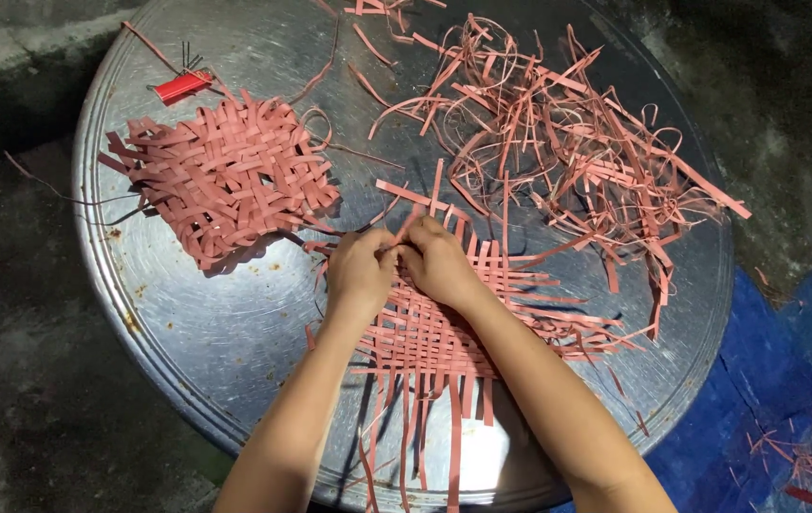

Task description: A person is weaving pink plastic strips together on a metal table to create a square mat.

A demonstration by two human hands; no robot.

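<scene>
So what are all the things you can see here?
Round metal tray: one, silver, under everything.
Woven strip mat: one, pink, tray's left side.
Half-woven mat: one, pink, under the hands, loose ends pointing out.
Loose strip pile: too many to count, pink, tray's upper right.
Lighter: one, red, top left of tray.
Blue sheet: one, on the floor at right, a few pink scraps on it.
Left hand: pinching strips at the half-woven mat's top edge.
Right hand: beside it, pinching there too.
</scene>
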